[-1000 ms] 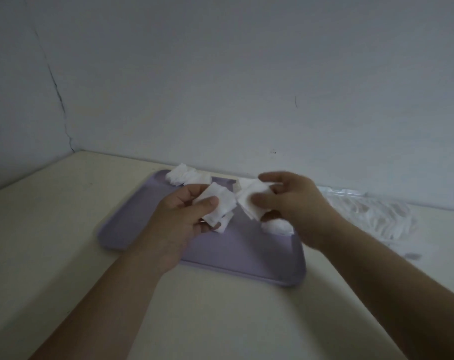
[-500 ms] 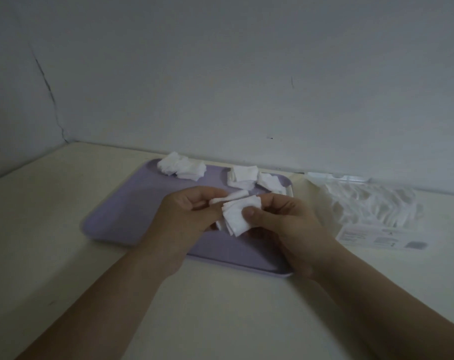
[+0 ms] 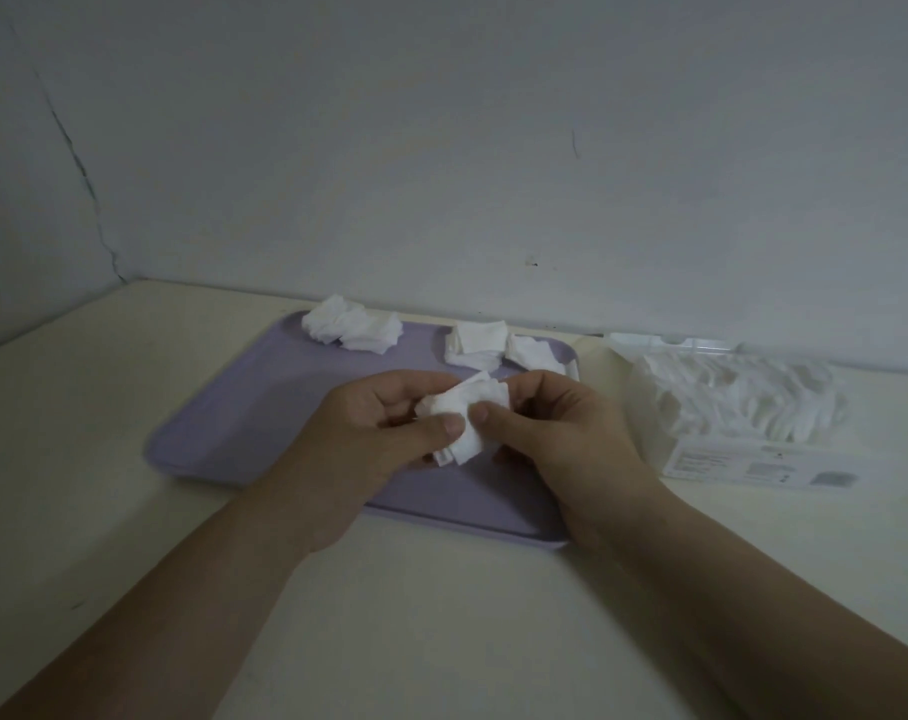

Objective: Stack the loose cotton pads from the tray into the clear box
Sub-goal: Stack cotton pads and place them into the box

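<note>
A lilac tray [image 3: 244, 418] lies on the cream table. Above its middle, my left hand [image 3: 384, 433] and my right hand [image 3: 561, 433] together pinch a small bundle of white cotton pads [image 3: 467, 413], thumbs on top. One loose pile of pads [image 3: 353, 330] rests at the tray's far left corner, and another pile [image 3: 485, 343] sits at the far right with more pads [image 3: 535, 353] beside it. To the right of the tray stands the clear box [image 3: 732, 397], filled with many white pads behind a printed label.
A grey wall runs just behind the tray and box, meeting a side wall at the far left corner. Cream tabletop [image 3: 104, 407] stretches left of the tray and in front of it beneath my forearms.
My two hands have come together, merging the separate pads each held into one bundle, and drawn it nearer over the tray's middle. The piles at the tray's back have come into view.
</note>
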`<control>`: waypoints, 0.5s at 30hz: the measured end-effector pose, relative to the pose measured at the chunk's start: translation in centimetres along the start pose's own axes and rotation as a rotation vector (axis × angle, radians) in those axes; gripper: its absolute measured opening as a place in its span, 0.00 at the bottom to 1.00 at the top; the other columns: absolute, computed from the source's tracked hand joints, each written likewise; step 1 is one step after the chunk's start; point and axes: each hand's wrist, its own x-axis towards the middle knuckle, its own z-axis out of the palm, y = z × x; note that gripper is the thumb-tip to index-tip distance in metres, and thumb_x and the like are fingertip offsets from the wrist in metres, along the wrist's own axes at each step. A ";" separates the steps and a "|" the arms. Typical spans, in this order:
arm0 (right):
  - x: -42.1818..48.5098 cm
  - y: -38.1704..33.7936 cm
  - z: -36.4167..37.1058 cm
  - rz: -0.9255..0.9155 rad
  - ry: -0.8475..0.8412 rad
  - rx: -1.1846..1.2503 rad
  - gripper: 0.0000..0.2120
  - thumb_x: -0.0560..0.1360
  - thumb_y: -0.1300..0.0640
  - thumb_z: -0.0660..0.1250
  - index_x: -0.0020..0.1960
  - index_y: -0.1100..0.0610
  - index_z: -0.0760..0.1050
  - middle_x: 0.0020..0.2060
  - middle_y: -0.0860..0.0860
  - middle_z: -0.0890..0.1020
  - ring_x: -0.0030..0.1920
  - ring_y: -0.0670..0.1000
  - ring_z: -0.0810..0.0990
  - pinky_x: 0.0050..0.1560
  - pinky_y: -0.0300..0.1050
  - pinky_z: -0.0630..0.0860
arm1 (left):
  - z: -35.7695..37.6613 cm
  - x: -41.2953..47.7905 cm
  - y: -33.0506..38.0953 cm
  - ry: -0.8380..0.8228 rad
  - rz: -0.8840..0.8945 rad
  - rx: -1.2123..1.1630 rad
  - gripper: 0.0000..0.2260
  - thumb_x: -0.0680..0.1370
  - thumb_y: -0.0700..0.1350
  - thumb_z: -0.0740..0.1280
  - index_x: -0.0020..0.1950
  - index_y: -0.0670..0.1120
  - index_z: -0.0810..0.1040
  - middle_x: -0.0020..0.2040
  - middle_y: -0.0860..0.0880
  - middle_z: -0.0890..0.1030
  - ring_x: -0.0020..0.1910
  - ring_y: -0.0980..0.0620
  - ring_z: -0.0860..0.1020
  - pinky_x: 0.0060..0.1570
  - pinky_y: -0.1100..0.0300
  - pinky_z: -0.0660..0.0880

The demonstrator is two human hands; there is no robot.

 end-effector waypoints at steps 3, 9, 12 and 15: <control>-0.2 0.2 -0.1 -0.114 -0.008 -0.144 0.16 0.73 0.67 0.76 0.56 0.52 0.82 0.48 0.47 0.84 0.49 0.48 0.83 0.55 0.44 0.80 | -0.2 -0.2 -0.2 0.008 0.075 0.117 0.12 0.79 0.32 0.69 0.55 0.46 0.86 0.52 0.43 0.88 0.50 0.49 0.86 0.50 0.58 0.82; -0.7 0.3 0.1 -0.218 0.006 -0.434 0.22 0.77 0.69 0.70 0.56 0.41 0.81 0.47 0.40 0.87 0.50 0.40 0.85 0.57 0.38 0.79 | -0.9 -0.2 0.1 0.056 0.089 0.374 0.13 0.74 0.37 0.77 0.55 0.51 0.85 0.50 0.51 0.88 0.53 0.49 0.86 0.56 0.57 0.82; -1.0 0.1 0.6 -0.212 0.003 -0.539 0.19 0.76 0.63 0.67 0.54 0.39 0.81 0.52 0.44 0.87 0.54 0.44 0.85 0.62 0.47 0.80 | -1.7 0.1 -0.2 0.075 0.084 0.620 0.18 0.66 0.52 0.83 0.54 0.54 0.85 0.43 0.53 0.86 0.42 0.56 0.83 0.45 0.60 0.79; -1.0 0.2 0.6 -0.186 -0.019 -0.579 0.16 0.75 0.61 0.64 0.53 0.42 0.80 0.47 0.41 0.86 0.48 0.42 0.84 0.54 0.43 0.80 | -1.7 0.2 -0.3 0.075 0.116 0.736 0.11 0.69 0.49 0.81 0.49 0.50 0.86 0.28 0.56 0.68 0.28 0.57 0.64 0.28 0.64 0.61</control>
